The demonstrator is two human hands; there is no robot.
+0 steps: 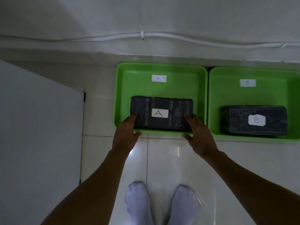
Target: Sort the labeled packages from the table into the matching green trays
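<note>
While both hands grip its short ends, left hand (125,132) and right hand (198,132), the tape-wrapped black package A (162,113) sits in glossy green tray A (160,69); package B (254,120) lies right of it.

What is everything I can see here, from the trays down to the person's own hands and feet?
Green trays: two, side by side on the floor by the wall, labelled A (left) and B (right).
Package A: one, dark wrap, in tray A.
Package B: one, dark wrap, in tray B.
Cable: one, white, clipped along the wall.
Panel: one, white, at left.
Floor: glossy white tiles.
Left hand: on package A's left end.
Right hand: on its right end.
Feet: two, in white socks.
</note>
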